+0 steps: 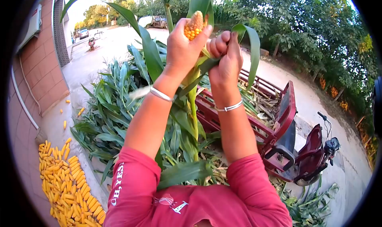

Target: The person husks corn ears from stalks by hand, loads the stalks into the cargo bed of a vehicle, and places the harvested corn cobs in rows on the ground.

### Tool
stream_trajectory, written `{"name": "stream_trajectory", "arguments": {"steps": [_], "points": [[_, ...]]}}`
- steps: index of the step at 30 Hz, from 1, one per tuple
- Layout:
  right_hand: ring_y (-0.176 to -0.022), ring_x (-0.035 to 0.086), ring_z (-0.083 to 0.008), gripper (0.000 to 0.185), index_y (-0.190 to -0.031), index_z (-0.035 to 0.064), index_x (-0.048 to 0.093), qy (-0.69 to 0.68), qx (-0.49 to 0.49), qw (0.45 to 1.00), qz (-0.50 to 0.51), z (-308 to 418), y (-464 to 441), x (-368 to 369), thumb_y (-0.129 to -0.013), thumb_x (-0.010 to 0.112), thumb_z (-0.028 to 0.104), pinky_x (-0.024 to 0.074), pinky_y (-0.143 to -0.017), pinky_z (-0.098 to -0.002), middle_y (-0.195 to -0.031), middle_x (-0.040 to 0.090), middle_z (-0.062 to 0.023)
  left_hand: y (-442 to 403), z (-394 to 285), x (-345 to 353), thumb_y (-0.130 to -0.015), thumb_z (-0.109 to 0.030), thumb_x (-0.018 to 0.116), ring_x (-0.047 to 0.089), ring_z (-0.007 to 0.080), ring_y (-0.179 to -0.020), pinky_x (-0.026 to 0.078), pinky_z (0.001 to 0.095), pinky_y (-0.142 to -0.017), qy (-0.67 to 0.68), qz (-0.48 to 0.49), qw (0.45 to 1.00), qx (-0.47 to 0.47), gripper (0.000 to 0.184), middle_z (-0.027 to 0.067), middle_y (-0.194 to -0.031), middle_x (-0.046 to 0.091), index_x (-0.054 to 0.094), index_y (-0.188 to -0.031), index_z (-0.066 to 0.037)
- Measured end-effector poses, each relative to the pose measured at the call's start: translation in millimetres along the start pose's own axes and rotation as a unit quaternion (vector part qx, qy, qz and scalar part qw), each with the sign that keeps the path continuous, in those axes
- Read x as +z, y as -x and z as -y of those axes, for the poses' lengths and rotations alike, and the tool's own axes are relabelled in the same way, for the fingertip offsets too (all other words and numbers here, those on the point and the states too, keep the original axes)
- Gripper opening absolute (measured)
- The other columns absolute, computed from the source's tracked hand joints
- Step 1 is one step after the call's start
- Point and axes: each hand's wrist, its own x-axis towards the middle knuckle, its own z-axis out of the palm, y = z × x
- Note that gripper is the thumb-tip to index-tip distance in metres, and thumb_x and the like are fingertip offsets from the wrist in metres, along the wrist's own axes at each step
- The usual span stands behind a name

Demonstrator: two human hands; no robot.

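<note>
My left hand (184,44) is wrapped around a yellow ear of corn (193,26) whose upper end shows above the fingers. Right beside it, my right hand (226,56) is closed, its fingers curled on the green husk (205,63) below the ear. Both hands are raised in front of my chest. A tall green corn stalk (192,111) stands upright between my forearms, with long leaves (152,52) arching to either side. The lower part of the ear is hidden by my fingers.
Cut corn stalks (109,111) lie heaped ahead and to the left. A pile of husked ears (69,187) lies at lower left, beside a tiled wall (43,56). On the right stands a red cargo tricycle (288,107) with stalks in its bed.
</note>
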Motion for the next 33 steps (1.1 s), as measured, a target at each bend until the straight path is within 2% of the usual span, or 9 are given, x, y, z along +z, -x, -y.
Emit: {"name": "stream_trajectory", "arguments": {"steps": [3,7,13,15,22,26,28,30,33], "points": [[-0.054,0.026,-0.0095,0.041,-0.068,0.0119,0.034,0.109,0.128,0.986,-0.009,-11.8,64.6,-50.5,-0.102,0.038,0.034,0.0220,-0.051,-0.0271,-0.060,0.027,0.0040,-20.0,32.7,-18.1,-0.086,-0.028,0.068,0.065,0.0142,-0.063,0.052,0.0263,-0.057,0.213,-0.031,0.970,-0.112,0.031,0.0072,-0.075,0.065,0.058,-0.092,0.000],[-0.056,0.028,-0.0099,0.033,-0.071,0.0066,0.041,0.156,0.068,0.985,-0.011,-19.3,115.6,-104.7,-0.100,0.041,0.023,0.0229,-0.052,-0.0262,-0.061,0.032,0.0014,-4.7,21.2,-10.7,-0.088,-0.028,0.066,0.065,0.0145,-0.063,0.051,0.0272,-0.058,0.158,0.060,0.985,-0.023,0.030,0.0066,-0.074,0.064,0.057,-0.089,0.000],[-0.057,0.034,-0.0126,0.031,-0.068,0.0079,0.044,0.265,0.059,0.962,-0.025,-28.8,170.5,-107.2,-0.092,0.053,0.026,0.0272,-0.054,-0.0273,-0.061,0.038,0.0006,-10.4,18.9,-27.9,-0.087,-0.032,0.065,0.063,0.0133,-0.062,0.050,0.0278,-0.058,0.026,-0.022,0.999,-0.031,0.033,0.0075,-0.074,0.064,0.059,-0.090,0.000],[-0.058,0.037,-0.0140,0.032,-0.067,0.0073,0.043,0.262,-0.010,0.965,-0.007,-34.8,186.5,-110.7,-0.091,0.054,0.025,0.0297,-0.055,-0.0285,-0.062,0.040,-0.0005,-26.7,20.6,-36.8,-0.087,-0.031,0.065,0.060,0.0121,-0.062,0.048,0.0271,-0.059,0.248,-0.017,0.954,-0.170,0.033,0.0068,-0.073,0.063,0.060,-0.089,0.001],[-0.056,0.035,-0.0128,0.030,-0.068,0.0059,0.045,0.260,0.033,0.965,0.017,-15.4,166.7,-135.6,-0.092,0.053,0.024,0.0279,-0.053,-0.0279,-0.061,0.040,-0.0011,-17.0,28.7,-21.6,-0.089,-0.027,0.060,0.056,0.0086,-0.071,0.046,0.0237,-0.065,0.201,-0.012,0.977,-0.068,0.030,0.0036,-0.080,0.062,0.060,-0.094,0.002],[-0.071,0.052,-0.0109,0.018,-0.096,0.0003,0.055,0.508,0.051,0.854,0.105,10.9,120.1,-114.8,-0.088,0.061,0.016,0.0444,-0.066,-0.0267,-0.078,0.056,-0.0013,-17.0,36.7,-9.9,-0.089,-0.031,0.062,0.056,0.0078,-0.074,0.046,0.0237,-0.067,0.195,-0.015,0.979,-0.050,0.033,0.0027,-0.083,0.063,0.059,-0.096,0.001],[-0.082,0.057,-0.0242,0.052,-0.112,-0.0003,0.048,0.684,0.031,0.723,0.089,30.5,99.9,-75.6,-0.074,0.077,0.022,0.0465,-0.079,-0.0323,-0.092,0.059,-0.0137,-18.0,38.0,-1.2,-0.089,-0.031,0.063,0.056,0.0080,-0.074,0.046,0.0246,-0.067,0.172,-0.021,0.985,0.003,0.032,0.0034,-0.081,0.062,0.058,-0.094,0.001],[-0.113,0.047,-0.0396,0.082,-0.127,-0.0017,0.038,0.748,-0.160,0.635,0.107,28.6,73.9,-60.2,-0.065,0.082,0.029,0.0429,-0.093,-0.0434,-0.123,0.048,-0.0223,-18.4,31.6,1.3,-0.088,-0.031,0.064,0.056,0.0083,-0.073,0.046,0.0246,-0.067,0.215,-0.013,0.976,-0.014,0.032,0.0036,-0.080,0.062,0.058,-0.093,0.000],[-0.106,0.057,-0.0271,0.081,-0.128,0.0002,0.043,0.578,-0.014,0.800,0.161,6.8,34.7,-56.0,-0.062,0.086,0.019,0.0446,-0.093,-0.0365,-0.117,0.058,-0.0166,-17.9,19.2,8.5,-0.087,-0.030,0.067,0.055,0.0086,-0.070,0.046,0.0250,-0.065,0.269,-0.006,0.963,-0.018,0.030,0.0034,-0.077,0.061,0.058,-0.091,-0.001]]}}
